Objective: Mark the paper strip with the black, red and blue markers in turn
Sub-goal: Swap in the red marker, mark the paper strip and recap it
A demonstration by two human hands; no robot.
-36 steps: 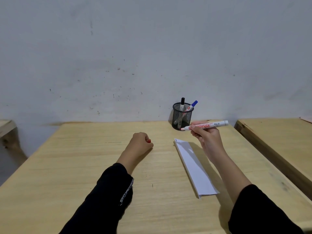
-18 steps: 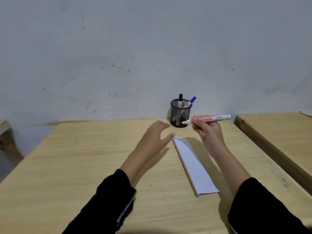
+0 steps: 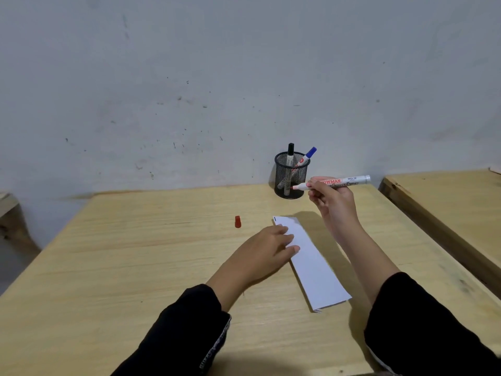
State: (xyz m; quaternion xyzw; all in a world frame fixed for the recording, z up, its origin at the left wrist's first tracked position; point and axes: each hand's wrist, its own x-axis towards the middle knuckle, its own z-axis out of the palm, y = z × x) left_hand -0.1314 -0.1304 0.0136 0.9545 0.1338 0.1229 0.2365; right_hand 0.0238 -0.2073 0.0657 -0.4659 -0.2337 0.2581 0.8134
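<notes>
Hands | left hand (image 3: 265, 248) is lying flat, straight fingers pressing paper strip (image 3: 314, 272) | right hand (image 3: 336, 204) is hovering far right, pinching red marker (image 3: 349, 181)

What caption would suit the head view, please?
Left hand rests on the paper strip; right hand holds the uncapped red marker, cap on table.

Light wooden table (image 3: 130, 267) is set against a grey-white wall (image 3: 189, 77), which is scuffed and speckled with dark marks. Black mesh cup (image 3: 279, 176) is stood upright at the table's far edge, close to the wall. Second wooden table (image 3: 450, 204) is seen at right, apart from the first. Wooden edge (image 3: 8, 204) is cropped at far left.
</notes>
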